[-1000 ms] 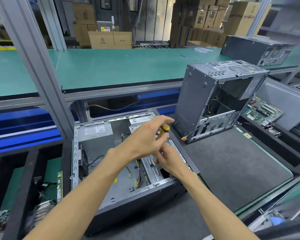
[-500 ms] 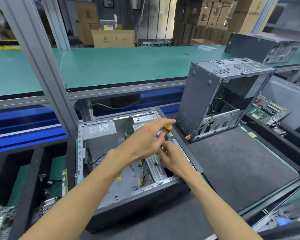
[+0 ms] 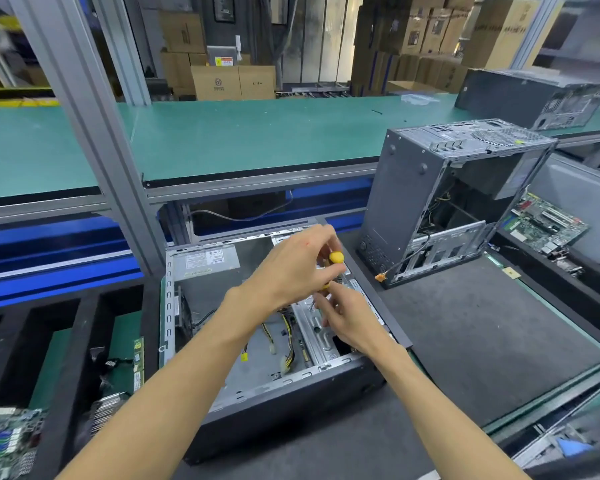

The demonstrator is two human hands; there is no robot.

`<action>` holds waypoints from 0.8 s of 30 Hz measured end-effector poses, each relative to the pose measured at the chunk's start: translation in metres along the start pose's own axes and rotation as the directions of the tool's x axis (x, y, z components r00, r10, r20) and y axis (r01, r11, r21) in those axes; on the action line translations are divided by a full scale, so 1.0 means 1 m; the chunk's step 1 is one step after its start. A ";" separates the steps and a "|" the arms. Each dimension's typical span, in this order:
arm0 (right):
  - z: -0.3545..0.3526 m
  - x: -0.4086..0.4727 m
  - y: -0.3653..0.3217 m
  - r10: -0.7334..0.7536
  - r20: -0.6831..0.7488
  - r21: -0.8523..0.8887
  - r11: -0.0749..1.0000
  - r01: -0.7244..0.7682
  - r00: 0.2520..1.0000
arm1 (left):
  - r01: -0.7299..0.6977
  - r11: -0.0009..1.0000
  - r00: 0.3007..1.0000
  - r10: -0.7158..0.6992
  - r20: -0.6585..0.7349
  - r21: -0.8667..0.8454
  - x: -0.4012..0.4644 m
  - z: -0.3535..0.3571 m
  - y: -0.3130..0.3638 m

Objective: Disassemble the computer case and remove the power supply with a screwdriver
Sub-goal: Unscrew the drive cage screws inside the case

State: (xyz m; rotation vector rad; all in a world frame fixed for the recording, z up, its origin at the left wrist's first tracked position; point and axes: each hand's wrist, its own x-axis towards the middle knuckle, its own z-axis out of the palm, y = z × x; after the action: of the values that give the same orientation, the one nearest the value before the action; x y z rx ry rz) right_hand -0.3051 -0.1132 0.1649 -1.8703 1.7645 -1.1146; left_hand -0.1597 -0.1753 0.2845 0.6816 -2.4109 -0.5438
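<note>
An open computer case lies on its side on the dark mat, its inside facing up. The grey power supply sits in its far left corner, with yellow and black cables trailing across the case floor. My left hand grips a yellow-handled screwdriver held upright over the silver drive bracket at the case's right side. My right hand pinches low at the screwdriver's shaft by the bracket; the tip is hidden by my fingers.
A second open case stands upright to the right, an orange-tipped cable hanging out. Motherboards lie in bins at the right and lower left. A green conveyor runs behind; an aluminium post rises at left.
Both hands stay at the drive bracket with the screwdriver, shifting only slightly. The view has drifted a little.
</note>
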 end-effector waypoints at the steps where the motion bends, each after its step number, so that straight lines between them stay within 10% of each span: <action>1: 0.000 0.000 -0.001 0.004 0.003 0.006 1.000 -0.004 1.000 | 0.039 0.997 0.998 -0.036 -0.054 0.062 0.000 0.001 -0.001; 19: -0.003 -0.001 -0.003 0.019 -0.033 0.017 1.000 -0.019 0.999 | 0.061 0.959 0.998 -0.052 0.042 -0.276 0.000 0.012 -0.006; 24: -0.003 0.000 -0.002 0.017 -0.015 -0.022 1.000 -0.017 1.000 | 0.050 0.999 0.995 -0.049 -0.082 0.012 0.004 0.009 -0.006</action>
State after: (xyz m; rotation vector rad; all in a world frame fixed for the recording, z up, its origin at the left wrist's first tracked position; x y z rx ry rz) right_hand -0.3057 -0.1124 0.1680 -1.8614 1.8047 -1.1092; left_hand -0.1661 -0.1799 0.2764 0.7567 -2.3287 -0.5099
